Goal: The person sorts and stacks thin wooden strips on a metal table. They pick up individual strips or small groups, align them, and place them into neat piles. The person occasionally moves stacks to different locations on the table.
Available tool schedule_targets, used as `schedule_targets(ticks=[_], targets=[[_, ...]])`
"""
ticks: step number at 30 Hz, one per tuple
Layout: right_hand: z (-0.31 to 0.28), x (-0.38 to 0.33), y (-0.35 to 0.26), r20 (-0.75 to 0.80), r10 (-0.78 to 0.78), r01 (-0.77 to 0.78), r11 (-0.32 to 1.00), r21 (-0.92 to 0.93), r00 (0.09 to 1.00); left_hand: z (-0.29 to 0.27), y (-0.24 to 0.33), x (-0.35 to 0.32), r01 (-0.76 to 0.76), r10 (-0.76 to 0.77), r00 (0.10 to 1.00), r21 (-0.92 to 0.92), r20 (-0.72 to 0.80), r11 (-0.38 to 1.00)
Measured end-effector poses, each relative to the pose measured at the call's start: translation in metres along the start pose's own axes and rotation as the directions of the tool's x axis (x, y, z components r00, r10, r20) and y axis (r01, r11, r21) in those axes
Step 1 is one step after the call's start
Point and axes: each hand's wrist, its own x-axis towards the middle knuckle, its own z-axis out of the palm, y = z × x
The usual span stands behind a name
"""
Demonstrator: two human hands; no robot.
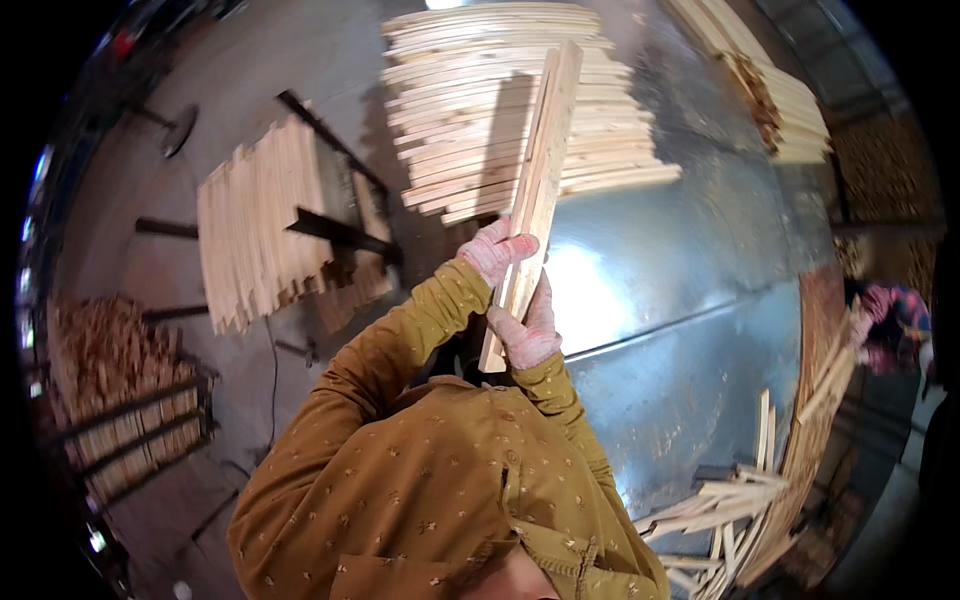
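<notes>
Two long pale wood strips lie side by side in my grip, pointing away from me over the metal table. My left hand, in a pinkish-white glove, wraps their left side with its thumb across the top. Nearer to me, my right hand, gloved alike, closes round them from the right, close to their near end. Beyond the hands, many similar wood strips lie in a row across the table's far part, and the far ends of the held strips pass above them.
Bare shiny metal table spreads to my right. Loose offcuts lie at its near right. A rack of wood strips with dark bars stands left, a crate of wood pieces lower left. More strips lie far right, near another person.
</notes>
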Motion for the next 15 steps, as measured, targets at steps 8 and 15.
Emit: schedule_targets(ticks=[8,15], targets=[[0.039,0.0,0.034,0.362,-0.078,0.227,0.892,-0.391,0.929,-0.044,0.07,-0.12,-0.321,0.427,0.794,0.299,-0.432,0.899],[0.067,0.013,0.071,0.156,0.119,-0.03,0.877,-0.48,0.98,-0.274,0.183,-0.21,0.555,0.536,0.128,0.508,-0.834,0.659]])
